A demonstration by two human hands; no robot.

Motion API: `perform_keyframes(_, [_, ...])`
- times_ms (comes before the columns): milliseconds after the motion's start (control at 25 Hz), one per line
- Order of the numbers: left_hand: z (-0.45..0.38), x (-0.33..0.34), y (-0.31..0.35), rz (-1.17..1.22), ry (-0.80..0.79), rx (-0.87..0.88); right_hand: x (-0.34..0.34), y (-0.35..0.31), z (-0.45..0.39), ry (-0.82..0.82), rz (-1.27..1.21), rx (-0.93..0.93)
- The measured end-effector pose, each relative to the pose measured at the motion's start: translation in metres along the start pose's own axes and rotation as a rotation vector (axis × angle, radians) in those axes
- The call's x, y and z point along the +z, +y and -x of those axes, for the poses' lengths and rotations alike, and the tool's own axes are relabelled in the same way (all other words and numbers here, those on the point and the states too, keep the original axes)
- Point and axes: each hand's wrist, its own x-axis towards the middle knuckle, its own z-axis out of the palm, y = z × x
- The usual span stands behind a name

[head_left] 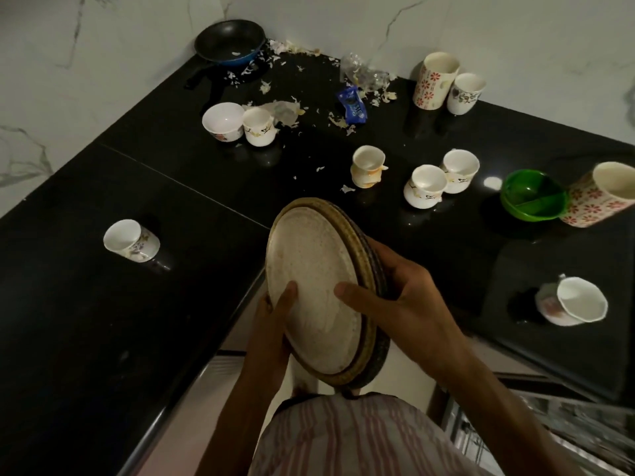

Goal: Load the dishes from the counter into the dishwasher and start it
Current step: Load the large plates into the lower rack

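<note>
Plates (316, 290), a stack tilted on edge, sit in our two hands above the worktop (86, 321) corner, clear of it. Left hand (275, 321) closes on the lower left rim, thumb on the top face. Right hand (395, 304) grips the right rim, thumb on the face, fingers behind. Cups (426, 187), a green bowl (532, 201) and a pan (228, 41) stand on the worktop beyond. Dishwasher rack (567, 431) shows at lower right.
</note>
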Motion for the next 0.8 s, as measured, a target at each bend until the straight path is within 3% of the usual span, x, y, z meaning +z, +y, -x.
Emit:
perform_keyframes(320, [0.023,-0.048,-0.025,-0.034,-0.105,-0.005,0.047,0.014,0.054,0.182,-0.042,0.007])
perform_keyframes(520, [0.044,-0.077,-0.042,-0.090,-0.137,-0.101,0.084,0.019,0.099,0.306,-0.086,-0.022])
perform_keyframes(800, [0.085,-0.080,-0.068,-0.087,-0.317,-0.025,0.091,0.025,0.156,0.382,-0.110,-0.035])
